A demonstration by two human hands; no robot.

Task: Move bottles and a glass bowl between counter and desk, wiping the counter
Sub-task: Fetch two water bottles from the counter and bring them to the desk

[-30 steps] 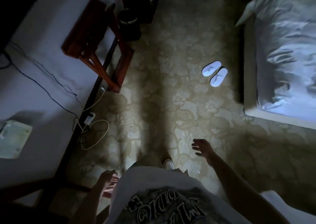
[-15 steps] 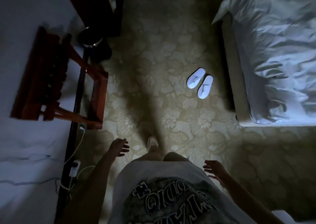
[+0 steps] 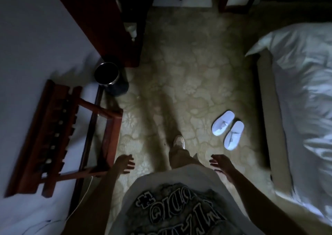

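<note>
No bottle, glass bowl or counter shows in this dim head view. My left hand (image 3: pixel 124 163) hangs low at the left with relaxed fingers and holds nothing. My right hand (image 3: pixel 220 164) hangs at the right, fingers loosely spread, also holding nothing. Both hover over the patterned carpet (image 3: pixel 179 73) on either side of my body. One shoe (image 3: pixel 178 141) is stepping forward between them.
A folding wooden luggage rack (image 3: pixel 59 136) stands against the left wall, with a dark waste bin (image 3: pixel 107 76) beyond it. Dark wooden furniture (image 3: pixel 107 19) rises at the top left. A bed (image 3: pixel 296 109) fills the right side, with white slippers (image 3: pixel 228 130) beside it. A white cable (image 3: pixel 84 195) trails by the wall.
I have walked forward along the carpet: the rack, bin and slippers have slid toward me. Both hands swing at my sides, still holding nothing.
</note>
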